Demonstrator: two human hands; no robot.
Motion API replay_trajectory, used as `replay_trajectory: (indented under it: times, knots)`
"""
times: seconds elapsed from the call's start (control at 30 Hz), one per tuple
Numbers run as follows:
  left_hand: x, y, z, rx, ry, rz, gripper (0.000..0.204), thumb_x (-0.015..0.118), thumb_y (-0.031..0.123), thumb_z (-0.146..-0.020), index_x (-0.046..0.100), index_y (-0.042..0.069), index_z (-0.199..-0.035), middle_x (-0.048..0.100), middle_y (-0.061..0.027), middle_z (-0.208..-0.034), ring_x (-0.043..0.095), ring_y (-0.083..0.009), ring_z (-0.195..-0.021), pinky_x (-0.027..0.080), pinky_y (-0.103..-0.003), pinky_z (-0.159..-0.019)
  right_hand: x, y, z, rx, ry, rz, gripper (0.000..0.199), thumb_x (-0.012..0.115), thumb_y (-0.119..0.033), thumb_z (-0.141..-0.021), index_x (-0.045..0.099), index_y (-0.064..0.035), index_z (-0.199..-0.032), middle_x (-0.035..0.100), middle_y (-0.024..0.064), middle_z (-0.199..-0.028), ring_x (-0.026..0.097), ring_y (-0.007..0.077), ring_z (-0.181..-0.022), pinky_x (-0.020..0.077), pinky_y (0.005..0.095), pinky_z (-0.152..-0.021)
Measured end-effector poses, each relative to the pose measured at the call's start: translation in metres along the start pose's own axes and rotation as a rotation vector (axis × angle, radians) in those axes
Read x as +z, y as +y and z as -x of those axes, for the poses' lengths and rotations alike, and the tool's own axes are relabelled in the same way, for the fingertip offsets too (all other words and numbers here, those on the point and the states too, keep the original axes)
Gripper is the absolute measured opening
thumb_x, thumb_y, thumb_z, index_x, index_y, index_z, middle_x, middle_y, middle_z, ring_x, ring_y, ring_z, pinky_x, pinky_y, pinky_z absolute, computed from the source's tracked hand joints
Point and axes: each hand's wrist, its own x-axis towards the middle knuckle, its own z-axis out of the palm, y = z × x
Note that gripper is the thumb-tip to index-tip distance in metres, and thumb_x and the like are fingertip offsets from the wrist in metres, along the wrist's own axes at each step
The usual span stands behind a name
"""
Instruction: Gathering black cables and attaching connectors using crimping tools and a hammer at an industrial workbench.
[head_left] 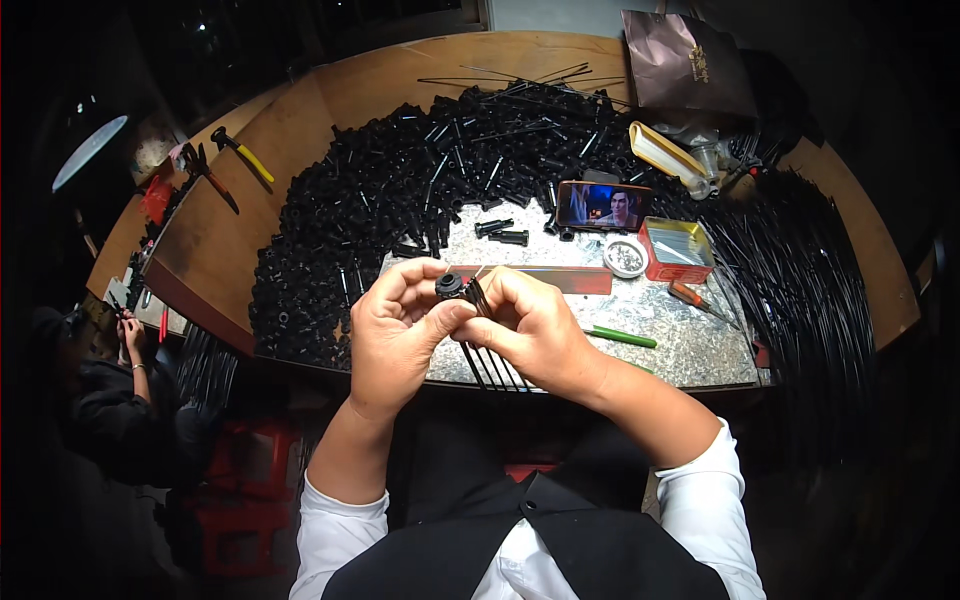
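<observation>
Fingers of the left hand point(395, 325) pinched a small black round hub point(449, 285), while the right hand point(530, 325) closed around a bundle of thin black rods point(487, 345) entering it. Both were held just in front of the red strip point(545, 278) on the metal work plate point(690, 345); behind the strip lay a heap of black tubes point(400, 190).

Single head-worn fisheye view, looking steeply down and forward from above the person's chest. The left hand point(395, 325) and right hand point(535, 330) sit close, near centre. The wooden table point(300, 130) curves away toward the upper rim, its straight edges bent by the lens.
</observation>
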Motion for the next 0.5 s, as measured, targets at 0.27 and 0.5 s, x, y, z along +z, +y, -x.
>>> replay_trajectory:
  times: [0.27,0.5]
  knots:
    - [0.001,0.011,0.007,0.184,0.052,-0.514,0.030,0.072,-0.003,-0.077,0.063,-0.005,-0.105,0.068,-0.0074,-0.081,0.063,-0.0090,-0.074,0.051,-0.022,-0.067,0.001,0.006,0.006,-0.067,-0.041,-0.006,0.011,0.061,-0.004,-0.088,0.052,0.0003,-0.084,0.052,0.0039,-0.088,0.054,0.0073,-0.077,0.0460,0.0221,-0.066]
    - [-0.003,0.015,0.009,0.192,0.010,-0.467,0.025,0.072,-0.002,-0.076,0.065,-0.005,-0.100,0.068,-0.0069,-0.080,0.063,-0.0094,-0.073,0.050,-0.022,-0.065,0.008,0.012,0.005,-0.002,-0.031,-0.245,0.019,0.067,-0.011,-0.085,0.053,0.0000,-0.078,0.052,0.0035,-0.077,0.049,0.0089,-0.068,0.0414,0.0259,-0.059]
